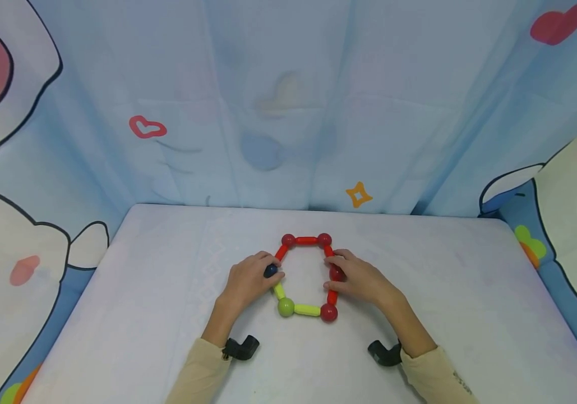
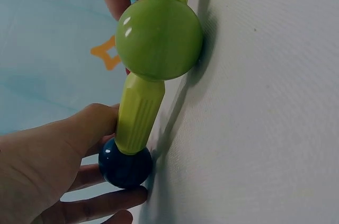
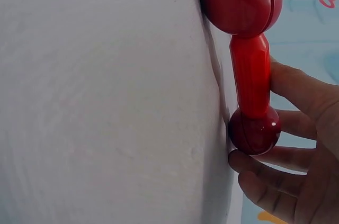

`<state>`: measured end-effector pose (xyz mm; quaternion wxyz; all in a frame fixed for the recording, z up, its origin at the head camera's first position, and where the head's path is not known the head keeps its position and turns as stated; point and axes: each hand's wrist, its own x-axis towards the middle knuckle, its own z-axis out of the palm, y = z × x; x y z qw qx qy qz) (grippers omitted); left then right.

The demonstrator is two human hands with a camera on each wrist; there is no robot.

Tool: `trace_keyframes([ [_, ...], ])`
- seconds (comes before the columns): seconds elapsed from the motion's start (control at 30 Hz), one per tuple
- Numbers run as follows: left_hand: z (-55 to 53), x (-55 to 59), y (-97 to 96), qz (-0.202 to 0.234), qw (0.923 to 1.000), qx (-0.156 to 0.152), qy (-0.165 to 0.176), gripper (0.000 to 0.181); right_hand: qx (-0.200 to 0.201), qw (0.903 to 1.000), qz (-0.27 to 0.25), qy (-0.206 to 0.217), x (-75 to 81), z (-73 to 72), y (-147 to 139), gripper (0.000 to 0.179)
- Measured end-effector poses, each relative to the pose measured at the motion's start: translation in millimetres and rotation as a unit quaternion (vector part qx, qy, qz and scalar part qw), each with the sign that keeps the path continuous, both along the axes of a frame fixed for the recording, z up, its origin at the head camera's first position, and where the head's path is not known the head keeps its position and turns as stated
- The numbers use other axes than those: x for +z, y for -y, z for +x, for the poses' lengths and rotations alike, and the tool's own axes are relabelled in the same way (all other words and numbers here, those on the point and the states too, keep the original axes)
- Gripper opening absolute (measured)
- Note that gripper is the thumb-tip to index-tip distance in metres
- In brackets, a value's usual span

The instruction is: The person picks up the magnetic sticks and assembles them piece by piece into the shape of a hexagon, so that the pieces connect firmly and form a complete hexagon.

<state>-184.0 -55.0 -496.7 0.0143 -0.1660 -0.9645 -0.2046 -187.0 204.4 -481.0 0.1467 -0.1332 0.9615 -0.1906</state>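
Note:
A closed ring of magnetic rods and balls lies on the white table. Its left corner is a dark blue ball (image 1: 270, 271), held between the thumb and fingers of my left hand (image 1: 249, 280). A yellow-green rod (image 2: 140, 113) joins that ball to a green ball (image 1: 286, 307). Opposite, my right hand (image 1: 364, 279) grips a red ball (image 3: 255, 131) at the ring's right side, its thumb by a red rod (image 3: 250, 75). That rod runs to another red ball (image 1: 329, 312) at the near right. A yellow-green rod (image 1: 307, 310) forms the near side.
Along the ring's far side, a red rod (image 1: 306, 241) links two red balls, one of them the far-left ball (image 1: 288, 241). The white table (image 1: 167, 292) extends around the ring. A blue printed curtain (image 1: 278, 146) hangs behind the table's far edge.

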Motion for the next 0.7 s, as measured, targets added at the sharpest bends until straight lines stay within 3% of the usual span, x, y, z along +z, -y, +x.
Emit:
trace_keyframes([
  [0.17,0.6,1.9,-0.1,-0.002,0.9999,-0.004,0.011,0.025,-0.018,0.9996,-0.016,-0.018,-0.5,-1.4,0,0.059],
  [0.3,1.6,2.2,-0.4,0.001,0.9996,-0.008,0.026,0.024,-0.068,0.9952,-0.070,-0.008,-3.0,-9.6,-2,0.050],
  [0.4,1.4,2.1,-0.5,0.002,0.9996,-0.010,0.028,0.025,-0.091,0.9902,-0.106,0.005,-4.9,-17.4,-4,0.054],
  [0.7,-0.3,2.1,1.4,0.001,0.9995,-0.013,0.030,0.025,-0.073,0.9835,-0.159,0.045,-14.0,-29.5,-7,0.072],
])
